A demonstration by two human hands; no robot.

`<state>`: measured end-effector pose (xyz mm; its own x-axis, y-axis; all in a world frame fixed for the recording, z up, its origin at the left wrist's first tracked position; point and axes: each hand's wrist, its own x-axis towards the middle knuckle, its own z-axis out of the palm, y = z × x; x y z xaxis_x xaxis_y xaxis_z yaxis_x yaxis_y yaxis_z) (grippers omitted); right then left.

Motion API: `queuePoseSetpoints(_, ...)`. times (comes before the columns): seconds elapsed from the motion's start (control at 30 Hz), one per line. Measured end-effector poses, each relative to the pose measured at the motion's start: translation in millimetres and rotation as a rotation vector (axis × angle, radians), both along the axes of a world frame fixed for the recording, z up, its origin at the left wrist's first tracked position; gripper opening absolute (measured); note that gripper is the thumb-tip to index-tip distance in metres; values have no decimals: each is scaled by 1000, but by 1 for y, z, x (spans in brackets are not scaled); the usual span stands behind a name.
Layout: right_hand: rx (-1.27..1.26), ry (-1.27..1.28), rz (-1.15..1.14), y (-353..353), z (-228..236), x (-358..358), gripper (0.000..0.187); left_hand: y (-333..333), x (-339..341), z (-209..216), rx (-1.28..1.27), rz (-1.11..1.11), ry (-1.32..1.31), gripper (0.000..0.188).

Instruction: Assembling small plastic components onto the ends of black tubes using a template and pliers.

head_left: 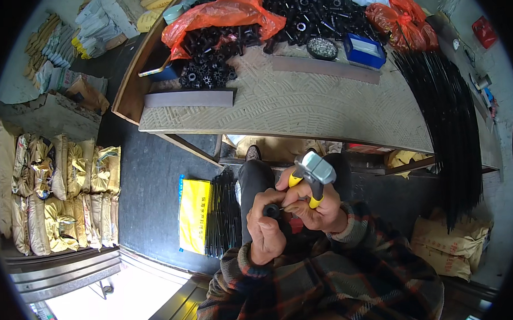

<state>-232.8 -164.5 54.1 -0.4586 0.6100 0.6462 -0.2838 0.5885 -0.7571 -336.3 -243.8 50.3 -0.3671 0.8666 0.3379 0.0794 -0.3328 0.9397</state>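
Note:
Above my lap, my left hand point(265, 231) is closed around a small round black part point(272, 211) with a hole in its end. Close against it, my right hand point(321, 210) holds pliers point(316, 167) with yellow-and-black handles, their metal head pointing up and away from the part. The thumb and forefinger of that same hand pinch together at the black part's edge. Something thin and small seems to be between those fingertips, too small to make out. Both hands are nearly touching.
Ahead, the worktable point(277, 110) carries a heap of black plastic parts point(313, 14), orange-red bags point(227, 18), a dish of small metal pieces point(322, 48) and a blue box point(365, 51). Long black rods point(447, 129) hang over its right side. A yellow packet point(193, 215) lies left of my legs.

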Motion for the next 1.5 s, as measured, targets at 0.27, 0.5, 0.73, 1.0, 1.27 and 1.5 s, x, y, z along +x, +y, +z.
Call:
queuePoseSetpoints(0.27, -36, -24, 35, 3, 3, 0, 18, 2, -1, -1, 3, 1, -32, 61)
queuePoseSetpoints(0.5, 26, -45, 21, 7, 5, 1, 18, 1, -3, -4, -16, -43, -53, 60)
queuePoseSetpoints(0.73, 26, -63, 28, 8, 4, 0, 19, 1, -4, -4, -6, -31, -56, 60)
queuePoseSetpoints(1.0, 93, -105, -46, 6, 4, 0, 19, 5, -2, -3, 53, 20, -5, 60)
queuePoseSetpoints(1.27, 63, -32, -89, -5, 3, -6, 18, 3, 0, -3, 69, 80, 60, 62)
queuePoseSetpoints(1.5, -17, -62, -49, -5, 7, -6, 7, 0, -10, -9, -19, 21, -129, 64)
